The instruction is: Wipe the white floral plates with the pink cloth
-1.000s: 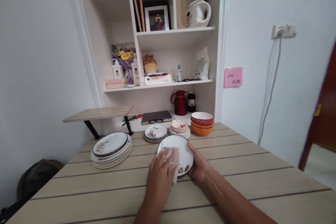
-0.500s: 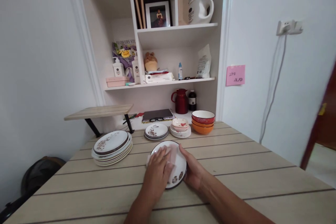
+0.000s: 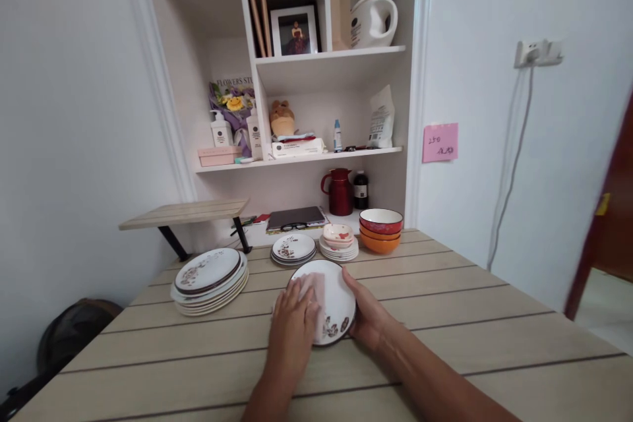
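Note:
A round white plate (image 3: 340, 297) with a dark rim and brown floral print is held tilted above the front middle of the table. My right hand (image 3: 368, 313) grips its right edge, thumb on the upper face and fingers hidden beneath. Over the plate's left side lies a thin pale pink cloth (image 3: 318, 290). My left hand (image 3: 294, 316) presses this cloth onto the plate, fingers close together over it.
Stacked large plates (image 3: 208, 273) stand at the left, small plates (image 3: 293, 247) behind my hands. Small dishes (image 3: 339, 245) and stacked bowls (image 3: 380, 231) sit farther right. Behind are a dark red jug (image 3: 340, 192), a raised wooden shelf (image 3: 185, 212) and white shelving (image 3: 331, 60).
My left hand has slid slightly down and left on the plate with the cloth. The plate has shifted a little up and right, showing more of its face and print.

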Demonstrator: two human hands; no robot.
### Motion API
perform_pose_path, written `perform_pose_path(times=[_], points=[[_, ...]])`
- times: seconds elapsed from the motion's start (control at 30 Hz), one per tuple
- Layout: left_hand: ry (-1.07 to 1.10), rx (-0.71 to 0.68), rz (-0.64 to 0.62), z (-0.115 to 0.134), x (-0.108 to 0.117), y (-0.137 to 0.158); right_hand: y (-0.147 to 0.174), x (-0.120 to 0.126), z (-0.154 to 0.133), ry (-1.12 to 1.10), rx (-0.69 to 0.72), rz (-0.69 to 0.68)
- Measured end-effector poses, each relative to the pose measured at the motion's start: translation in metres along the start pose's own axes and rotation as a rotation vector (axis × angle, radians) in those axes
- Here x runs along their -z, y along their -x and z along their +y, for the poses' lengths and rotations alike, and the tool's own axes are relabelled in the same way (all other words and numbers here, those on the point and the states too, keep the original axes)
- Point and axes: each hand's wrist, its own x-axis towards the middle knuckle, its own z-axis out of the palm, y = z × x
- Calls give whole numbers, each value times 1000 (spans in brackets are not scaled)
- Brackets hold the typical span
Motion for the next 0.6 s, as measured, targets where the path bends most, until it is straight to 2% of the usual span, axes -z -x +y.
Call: perform_pose_path(times=[0.13, 0.23, 0.47, 0.6], points=[[-33, 21, 42, -5, 1, 0, 1, -6, 11, 58, -15, -79], [-5, -20, 50, -3, 2, 1, 1, -8, 15, 73, 7, -123], [148, -258, -130, 11, 11, 6, 5, -8, 12, 115, -16, -116], [212, -323, -170, 17, 16, 7, 4, -5, 8, 52, -22, -122]])
